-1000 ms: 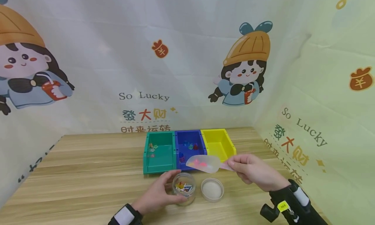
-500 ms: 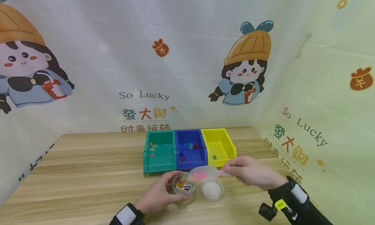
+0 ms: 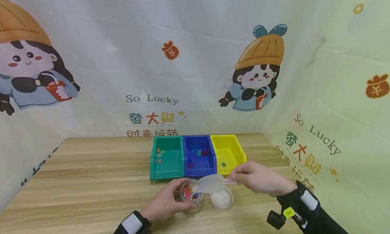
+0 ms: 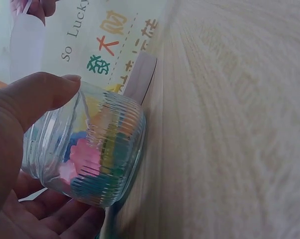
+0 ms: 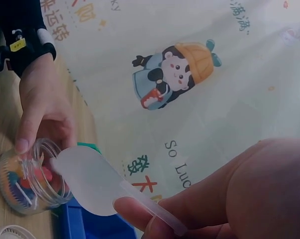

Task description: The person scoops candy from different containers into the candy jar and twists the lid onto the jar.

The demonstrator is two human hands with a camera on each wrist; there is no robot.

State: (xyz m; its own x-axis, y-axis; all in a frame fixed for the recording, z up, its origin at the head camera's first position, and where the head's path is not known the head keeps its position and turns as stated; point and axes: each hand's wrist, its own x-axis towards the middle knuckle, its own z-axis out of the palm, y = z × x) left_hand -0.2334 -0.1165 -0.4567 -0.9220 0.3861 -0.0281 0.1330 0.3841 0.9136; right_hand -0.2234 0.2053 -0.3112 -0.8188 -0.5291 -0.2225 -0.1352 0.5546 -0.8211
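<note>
My left hand (image 3: 166, 198) grips a clear jar (image 4: 97, 144) from its left side, fingers and thumb curved round it. Small colourful pieces, pink, yellow, blue and red among them, lie inside with a few white sticks. Between thumb and fingers, my right hand (image 3: 262, 178) pinches the handle of a translucent white scoop (image 3: 211, 184). The scoop's tip reaches the jar's mouth, as the right wrist view shows too, and no pieces show in its bowl. Just right of the jar lies a round lid (image 3: 221, 198), partly under the scoop in the head view.
Behind the jar stand a green bin (image 3: 167, 174), a blue bin (image 3: 199, 171) and a yellow bin (image 3: 226, 147), side by side. Small pieces lie in each. The wooden table (image 3: 91, 180) meets printed cloth (image 3: 195, 75) at the back and sides.
The scoop has moved down and left from before the bins to the jar's mouth and tilted. Its pink pieces have gone into the jar. A small green piece now shows in the yellow bin.
</note>
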